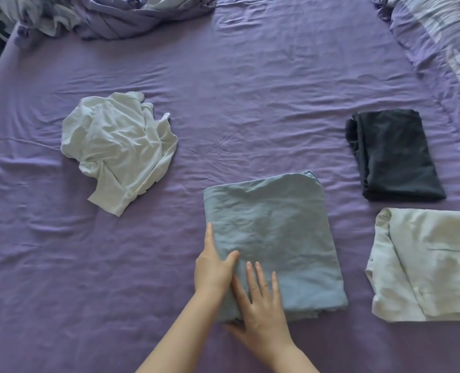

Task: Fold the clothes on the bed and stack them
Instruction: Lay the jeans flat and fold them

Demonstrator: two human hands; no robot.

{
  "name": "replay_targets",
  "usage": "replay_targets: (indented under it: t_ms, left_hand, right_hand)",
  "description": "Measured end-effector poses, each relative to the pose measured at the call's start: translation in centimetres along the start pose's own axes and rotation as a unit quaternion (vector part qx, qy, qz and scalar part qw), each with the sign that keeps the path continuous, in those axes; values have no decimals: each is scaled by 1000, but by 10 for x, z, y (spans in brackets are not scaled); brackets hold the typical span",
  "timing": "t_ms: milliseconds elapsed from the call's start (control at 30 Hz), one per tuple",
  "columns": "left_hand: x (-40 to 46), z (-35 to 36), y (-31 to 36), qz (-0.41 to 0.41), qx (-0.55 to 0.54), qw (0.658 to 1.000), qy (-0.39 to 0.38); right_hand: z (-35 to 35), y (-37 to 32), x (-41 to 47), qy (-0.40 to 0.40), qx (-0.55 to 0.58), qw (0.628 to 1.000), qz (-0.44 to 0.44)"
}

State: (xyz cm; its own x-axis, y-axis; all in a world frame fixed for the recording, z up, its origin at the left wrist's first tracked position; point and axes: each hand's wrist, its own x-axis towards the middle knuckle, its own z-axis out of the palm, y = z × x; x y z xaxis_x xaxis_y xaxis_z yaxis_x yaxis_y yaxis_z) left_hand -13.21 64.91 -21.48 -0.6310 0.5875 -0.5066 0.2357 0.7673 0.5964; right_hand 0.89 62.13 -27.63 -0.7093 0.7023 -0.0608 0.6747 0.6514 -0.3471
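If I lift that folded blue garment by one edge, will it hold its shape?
Probably not. The blue garment looks like thin, soft cloth, so its layers would likely sag and unfold. Both hands, left hand and right hand, lie flat on it; sliding them underneath seems safer.

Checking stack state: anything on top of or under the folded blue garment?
On the blue garment: only the left hand and right hand. Under it: the purple sheet shows around; beneath is hidden.

Rumpled duvet [142,14] and pillow [438,30] on purple sheet [250,90].
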Motion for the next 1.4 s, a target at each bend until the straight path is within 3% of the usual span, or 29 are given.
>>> replay_targets:
  t_ms: [100, 300, 400, 500, 633, 733, 867, 967, 1067, 1200, 1400]
  left_hand:
    - [0, -12, 19, 6, -12, 1000, -15]
    - [-18, -21, 68, 60, -35, 996, -60]
    - [-27, -15, 89, 74, -89, 988, -105]
    - [-38, -6, 111, 90, -184, 959, -195]
    - [-62, 5, 141, 199, -212, 934, -208]
    - [-81, 20, 159, 321, -160, 921, -150]
    - [-115, 50, 192, 437, -52, 885, -148]
    - [-134, 93, 211, 475, 43, 860, -183]
    - [-149, 147, 212, 453, 160, 847, -227]
    - [-152, 228, 187, 406, 310, 823, -249]
    - [-155, 306, 178, 418, 414, 795, -152]
  right_hand:
    - [-13, -18, 0, 82, 61, 993, 54]
    - [-60, -36, 3, 169, 166, 959, 154]
    - [-94, -26, 5, 194, 251, 926, 206]
    - [-141, 0, 6, 218, 347, 868, 281]
    - [-205, 40, -4, 260, 386, 841, 277]
    - [-243, 66, -22, 290, 414, 824, 256]
    - [-279, 109, -54, 362, 478, 761, 249]
    - [-284, 157, -85, 427, 502, 699, 277]
    - [-266, 221, -120, 448, 495, 656, 353]
    - [-239, 299, -159, 372, 452, 679, 443]
    - [-214, 363, -187, 241, 334, 780, 471]
